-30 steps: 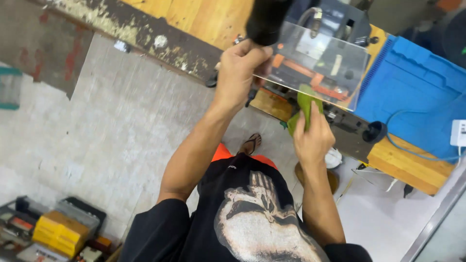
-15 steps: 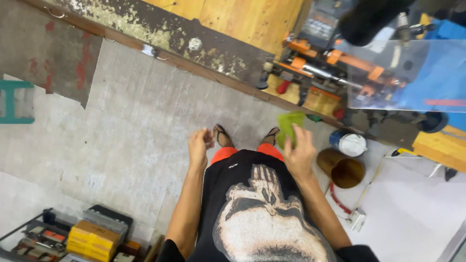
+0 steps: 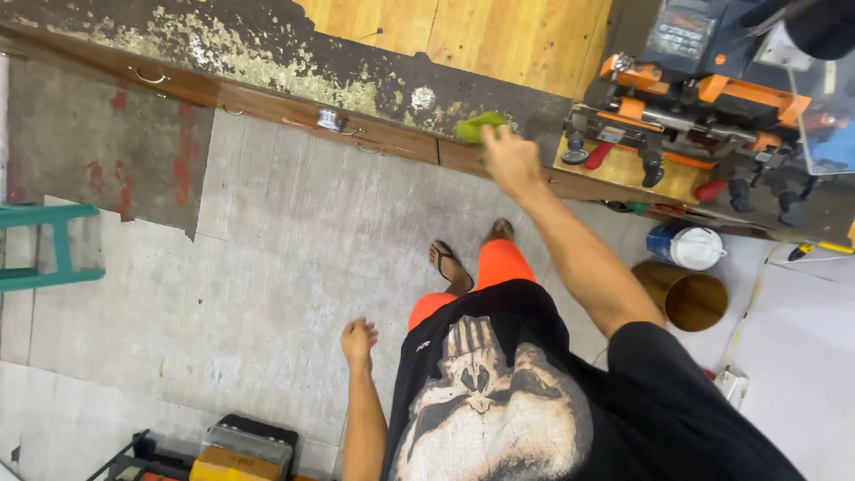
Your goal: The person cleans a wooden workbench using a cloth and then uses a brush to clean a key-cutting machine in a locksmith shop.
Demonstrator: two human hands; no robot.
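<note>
- The right hand [image 3: 509, 158] is reaching forward with the arm stretched out, and it is gripping a green cloth [image 3: 479, 126] bunched up in its fingers.
- The green cloth is sitting at the near edge of the worktop [image 3: 499, 40], on the dark, worn strip just in front of the pale wooden boards.
- The cloth is lying ahead of the body and a little to the right, well apart from the left hand [image 3: 358, 341], so the right hand is by far the nearer one.
- The left hand is hanging low beside the hip over the floor [image 3: 267, 267], fingers loosely curled and holding nothing.
- The cloth's longer side is running roughly along the worktop's edge, sticking out to the left of the knuckles.
- An orange and black machine [image 3: 695, 116] is standing further right along the same edge, near the cloth but not touching it.
- A brown bucket [image 3: 686, 298] and a blue tub with a white lid [image 3: 684, 245] are standing on the floor under that end.
</note>
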